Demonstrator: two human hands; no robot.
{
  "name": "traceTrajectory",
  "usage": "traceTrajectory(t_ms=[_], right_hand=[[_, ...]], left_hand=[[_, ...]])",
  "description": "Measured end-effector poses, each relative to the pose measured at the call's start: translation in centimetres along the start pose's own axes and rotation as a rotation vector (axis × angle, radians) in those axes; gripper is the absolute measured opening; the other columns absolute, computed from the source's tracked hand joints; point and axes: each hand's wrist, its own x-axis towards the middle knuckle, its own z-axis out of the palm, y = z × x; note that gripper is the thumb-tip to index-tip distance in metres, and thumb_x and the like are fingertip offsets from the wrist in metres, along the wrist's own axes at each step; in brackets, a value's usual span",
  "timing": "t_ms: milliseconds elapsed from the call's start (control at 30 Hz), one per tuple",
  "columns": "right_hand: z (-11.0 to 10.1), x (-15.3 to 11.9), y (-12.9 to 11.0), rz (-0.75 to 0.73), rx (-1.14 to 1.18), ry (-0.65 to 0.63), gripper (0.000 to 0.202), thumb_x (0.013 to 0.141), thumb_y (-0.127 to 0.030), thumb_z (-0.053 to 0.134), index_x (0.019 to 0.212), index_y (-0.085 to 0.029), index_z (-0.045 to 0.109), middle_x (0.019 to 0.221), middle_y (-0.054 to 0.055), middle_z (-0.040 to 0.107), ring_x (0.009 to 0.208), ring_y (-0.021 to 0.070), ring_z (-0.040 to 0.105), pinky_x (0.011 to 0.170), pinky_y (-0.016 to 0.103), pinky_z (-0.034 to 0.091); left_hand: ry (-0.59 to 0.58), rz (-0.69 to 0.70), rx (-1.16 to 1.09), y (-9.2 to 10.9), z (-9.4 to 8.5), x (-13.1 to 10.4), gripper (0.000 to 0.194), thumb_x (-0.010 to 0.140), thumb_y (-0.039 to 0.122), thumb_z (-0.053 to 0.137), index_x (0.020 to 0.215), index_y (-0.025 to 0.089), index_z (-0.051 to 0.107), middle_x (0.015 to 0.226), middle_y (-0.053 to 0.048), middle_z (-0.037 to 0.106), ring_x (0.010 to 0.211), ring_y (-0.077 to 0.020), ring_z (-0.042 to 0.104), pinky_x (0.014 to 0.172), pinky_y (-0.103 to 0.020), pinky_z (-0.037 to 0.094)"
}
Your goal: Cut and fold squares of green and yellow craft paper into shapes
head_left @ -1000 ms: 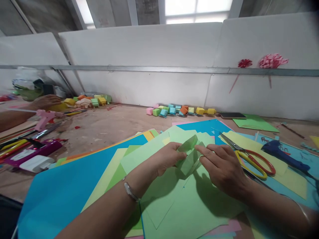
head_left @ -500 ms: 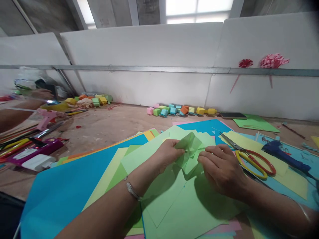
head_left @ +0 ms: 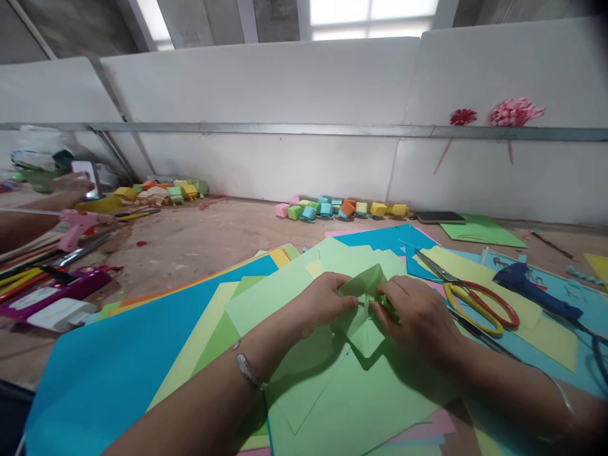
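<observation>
A partly folded piece of light green paper is held between my two hands, its creased flaps standing up and one corner pointing toward me. My left hand pinches its left side between thumb and fingers. On the right, my right hand grips the other side, with thumb and index finger meeting near the middle folds. Under both hands lies a stack of light green sheets, with pencil-like lines across the top one. Part of the folded paper is hidden behind my right fingers.
Scissors with red and yellow handles and a dark blue glue gun lie at the right. Small coloured paper boxes line the wall. A large blue sheet spreads left. Another person's hand holds a phone at far left.
My right hand has moved inward, its thumb now at the paper's centre. The folded paper sits slightly lower and its flaps have shifted. The other person's phone is now upright.
</observation>
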Motion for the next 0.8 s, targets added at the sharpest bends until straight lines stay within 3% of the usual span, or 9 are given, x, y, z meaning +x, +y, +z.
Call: traceTrajectory(t_ms=[133,233,367,467,533,633,733,800], right_hand=[[-0.6,0.3,0.0,-0.063,-0.014,0.037,0.025,0.085,-0.013,0.047,0.061,-0.018,0.054,0.058,0.003,0.052,0.057,0.0159,0.043,0.056,0.031,0.027],[-1.2,0.8,1.1,0.157,0.129,-0.013,0.017,0.080,-0.015,0.048,0.064,-0.018,0.052,0.058,0.001,0.052,0.054,0.0133,0.044,0.053,0.027,0.029],[-1.1,1.4,3.3,0.550,0.215,-0.331,0.017,0.072,-0.018,0.051,0.057,-0.021,0.044,0.055,-0.001,0.053,0.051,0.0124,0.044,0.050,0.025,0.028],[-0.4,1.2,4.1,0.571,0.166,-0.607,0.018,0.072,-0.018,0.053,0.057,-0.021,0.044,0.058,0.000,0.055,0.055,0.0144,0.046,0.049,0.027,0.025],[0.1,0.8,4.0,0.513,0.150,-0.671,0.015,0.074,-0.018,0.051,0.061,-0.021,0.047,0.062,0.002,0.058,0.057,0.0155,0.047,0.049,0.027,0.025],[0.6,0.4,3.7,0.430,0.175,-0.552,0.007,0.079,-0.021,0.049,0.076,-0.019,0.055,0.076,0.006,0.063,0.065,0.0186,0.053,0.051,0.028,0.033],[0.8,0.2,3.5,0.257,0.300,-0.338,0.025,0.082,-0.024,0.049,0.104,-0.016,0.059,0.103,0.013,0.067,0.092,0.0254,0.060,0.072,0.035,0.046],[0.6,0.3,3.3,0.165,0.409,-0.277,0.035,0.083,-0.027,0.052,0.116,-0.016,0.057,0.114,0.014,0.066,0.105,0.0274,0.058,0.084,0.040,0.046]], left_hand=[[-0.012,-0.036,0.004,0.0,0.0,0.0,0.009,0.068,0.018,0.057,0.074,0.014,0.063,0.062,0.001,0.058,0.056,-0.0127,0.052,0.052,-0.024,0.041],[-0.027,-0.077,0.028,0.3,-0.7,-0.1,0.012,0.067,0.017,0.058,0.077,0.013,0.064,0.069,-0.002,0.064,0.061,-0.0156,0.058,0.055,-0.025,0.045],[-0.037,-0.055,0.227,0.6,-2.0,-0.4,0.025,0.065,0.017,0.060,0.088,0.015,0.067,0.081,-0.003,0.069,0.071,-0.0187,0.062,0.057,-0.025,0.046],[-0.080,-0.030,0.387,1.0,-2.4,-0.6,0.021,0.067,0.018,0.057,0.086,0.016,0.067,0.080,-0.002,0.069,0.070,-0.0180,0.061,0.055,-0.024,0.043],[-0.110,-0.020,0.456,1.2,-2.2,-0.6,0.018,0.069,0.018,0.054,0.082,0.016,0.067,0.077,-0.002,0.068,0.068,-0.0171,0.060,0.054,-0.024,0.042],[-0.110,-0.017,0.515,1.3,-1.9,-0.7,0.018,0.071,0.019,0.053,0.082,0.016,0.066,0.077,-0.002,0.068,0.067,-0.0172,0.058,0.053,-0.024,0.040],[-0.118,-0.006,0.531,1.3,-1.6,-0.8,0.017,0.073,0.022,0.054,0.082,0.016,0.067,0.077,-0.003,0.067,0.067,-0.0175,0.058,0.053,-0.025,0.039],[-0.123,0.005,0.536,1.2,-1.5,-0.8,0.015,0.074,0.023,0.054,0.079,0.016,0.066,0.072,-0.002,0.065,0.063,-0.0165,0.056,0.052,-0.025,0.037]])
